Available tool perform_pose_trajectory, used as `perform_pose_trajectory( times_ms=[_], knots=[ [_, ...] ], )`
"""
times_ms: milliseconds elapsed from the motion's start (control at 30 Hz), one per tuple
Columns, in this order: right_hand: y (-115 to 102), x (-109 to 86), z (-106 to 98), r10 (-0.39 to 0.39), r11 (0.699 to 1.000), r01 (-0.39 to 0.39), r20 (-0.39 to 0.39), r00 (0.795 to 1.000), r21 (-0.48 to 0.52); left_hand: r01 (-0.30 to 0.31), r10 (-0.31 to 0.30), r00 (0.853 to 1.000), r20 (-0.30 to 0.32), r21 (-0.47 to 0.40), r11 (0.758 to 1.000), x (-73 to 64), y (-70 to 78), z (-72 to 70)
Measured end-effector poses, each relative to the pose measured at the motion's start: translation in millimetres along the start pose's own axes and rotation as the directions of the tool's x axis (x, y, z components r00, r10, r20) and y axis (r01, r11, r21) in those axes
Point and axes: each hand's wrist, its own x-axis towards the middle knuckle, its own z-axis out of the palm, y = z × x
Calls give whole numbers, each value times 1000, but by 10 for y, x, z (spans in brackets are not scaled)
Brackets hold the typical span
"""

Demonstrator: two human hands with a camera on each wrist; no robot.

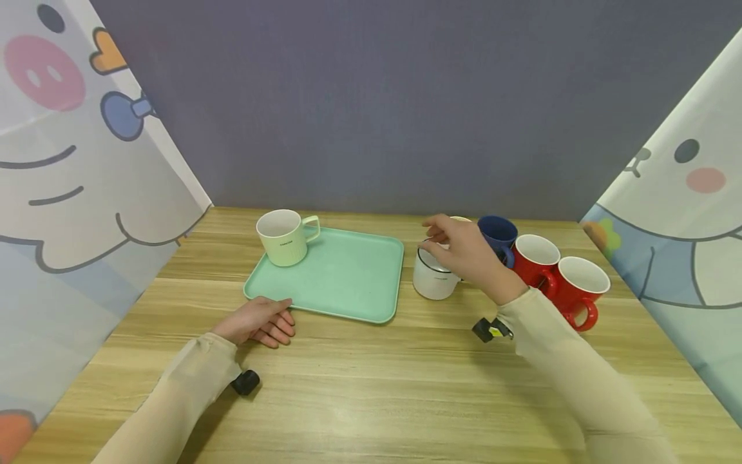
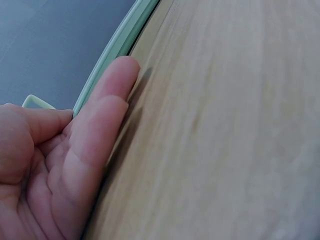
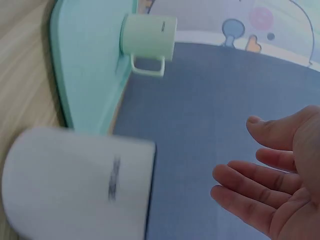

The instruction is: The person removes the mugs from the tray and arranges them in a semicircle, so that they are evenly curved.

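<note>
My left hand (image 1: pixel 261 325) is at the near left edge of a mint-green tray (image 1: pixel 353 270). Its thumb tip meets the tray's rim, while the other fingers lie loosely along the outside, as the left wrist view shows. A pale green mug (image 1: pixel 283 248) stands upright on the tray's far left part, handle to the right. Over a white mug (image 1: pixel 435 282) with a dark rim hovers my right hand (image 1: pixel 466 254), thumb and fingers apart. In the right wrist view, a gap separates those fingers from the white mug (image 3: pixel 75 180); the hand holds nothing.
Right of the white mug, a dark blue mug (image 1: pixel 497 231) and two red mugs, one nearer the back (image 1: pixel 532 263) and one farther right (image 1: pixel 570 290), stand close together. A pale rim (image 1: pixel 460 219) shows behind my right hand. A grey panel (image 1: pixel 371 109) borders the wooden table's back (image 1: pixel 359 386).
</note>
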Motion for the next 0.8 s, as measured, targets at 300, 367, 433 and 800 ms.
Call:
perform_pose_trajectory(
  times_ms=[300,367,433,800],
  knots=[
    [-235,346,427,4,1000,-7,133,991,25,6,-6,1000,-6,-3,1000,28,-12,-18],
    [-273,432,526,2,999,-7,144,990,33,4,-4,1000,-2,-8,1000,24,-8,-20],
    [-309,512,611,9,998,-18,159,987,52,-4,4,1000,6,-8,1000,23,-2,-23],
    [-391,891,1052,38,968,-75,155,987,240,3,-3,1000,12,-4,1000,17,8,-25]
  ],
)
